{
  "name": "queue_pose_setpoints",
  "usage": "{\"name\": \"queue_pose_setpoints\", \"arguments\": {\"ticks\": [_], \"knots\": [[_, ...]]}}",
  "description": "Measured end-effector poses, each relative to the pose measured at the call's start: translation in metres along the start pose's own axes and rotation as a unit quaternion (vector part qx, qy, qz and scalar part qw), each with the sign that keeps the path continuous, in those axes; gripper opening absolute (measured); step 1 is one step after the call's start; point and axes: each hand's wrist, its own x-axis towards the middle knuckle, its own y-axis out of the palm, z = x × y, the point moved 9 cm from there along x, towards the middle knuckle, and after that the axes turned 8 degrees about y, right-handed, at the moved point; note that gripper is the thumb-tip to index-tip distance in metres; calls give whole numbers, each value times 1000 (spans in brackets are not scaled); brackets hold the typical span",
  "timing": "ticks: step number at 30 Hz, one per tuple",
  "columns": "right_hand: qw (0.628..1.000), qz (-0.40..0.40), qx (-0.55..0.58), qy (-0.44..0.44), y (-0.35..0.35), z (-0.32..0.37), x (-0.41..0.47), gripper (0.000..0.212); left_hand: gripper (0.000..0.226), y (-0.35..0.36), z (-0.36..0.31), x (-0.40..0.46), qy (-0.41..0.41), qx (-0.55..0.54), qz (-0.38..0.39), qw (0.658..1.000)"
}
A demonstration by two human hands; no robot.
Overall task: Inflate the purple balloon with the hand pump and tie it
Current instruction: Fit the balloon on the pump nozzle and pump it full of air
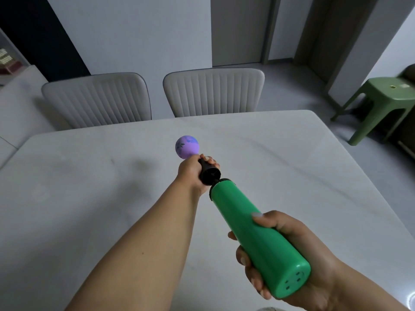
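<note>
The left hand (192, 173) reaches forward on an outstretched arm, fingers curled round the black nozzle (207, 173); the purple balloon (187, 147), slightly inflated, sits at its tip above the desk (89, 176); its dark print is unreadable; the right hand (289, 254) grips the green pump (253, 232).

Two beige ribbed chairs (96, 101) (213, 92) sitting tucked at white surface (292, 153) far edge; green plastic stool (386, 97) standing off right.

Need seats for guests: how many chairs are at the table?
2: a left chair and a right chair, side by side at the table's far edge. Others nearer may be out of view.
</note>
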Motion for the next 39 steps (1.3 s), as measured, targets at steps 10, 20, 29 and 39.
{"name": "queue_pose_setpoints", "arguments": {"ticks": [10,20,29,39], "knots": [[997,-44,-43,-44,-13,25,27,46,37,25,22,-15,-25,-15,74,997],[998,-26,-39,-30,-6,18,28,43,39,17,-1,2,-11,-6,29,1000],[999,8,-30,-8,10,20,17,40,34,7,-26,13,12,-36,-4,999],[999,-16,14,35,18,52,72,36,32,1,-28,25,-4,-51,3,999]]}}
